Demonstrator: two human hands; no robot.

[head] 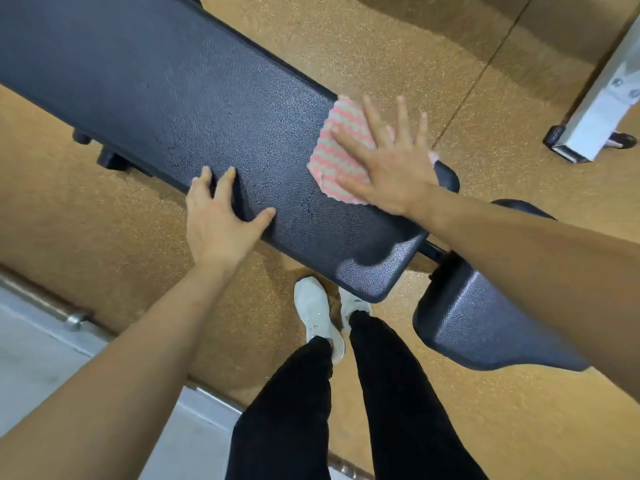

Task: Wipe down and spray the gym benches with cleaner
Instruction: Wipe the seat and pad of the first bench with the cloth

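A long black worktop (156,98) of grained vinyl, the gym bench's back pad, runs on a diagonal from the upper left down to a rounded end at lower centre, above a tan speckled rubber floor (381,39). At its near edge the left hand (218,220) braces the pad. Its fingers (228,174) and spread thumb lie relaxed on the top surface, grasping nothing, while the palm hangs off the side. To the right of it, a pink-and-grey zigzag-patterned wiping cloth (332,154) lies flat on the pad against the far edge, close to the pad's right end. The right hand (388,168) presses it down from above with fingers straight and splayed, released rather than clenched round the fabric. Further right and lower, a separate black vinyl seat pad (478,327) sits just apart from the back pad's end. A white metal frame leg (602,98) stands on the floor at the upper right. No spray bottle is in view. Nearly all the pad's length lies leftward of the cloth, along the diagonal. The right hand, already on the cloth, is the one placed to wipe. The likely next stroke runs left along that long axis or draws back across the width toward the near edge, where the left hand sits in its path.
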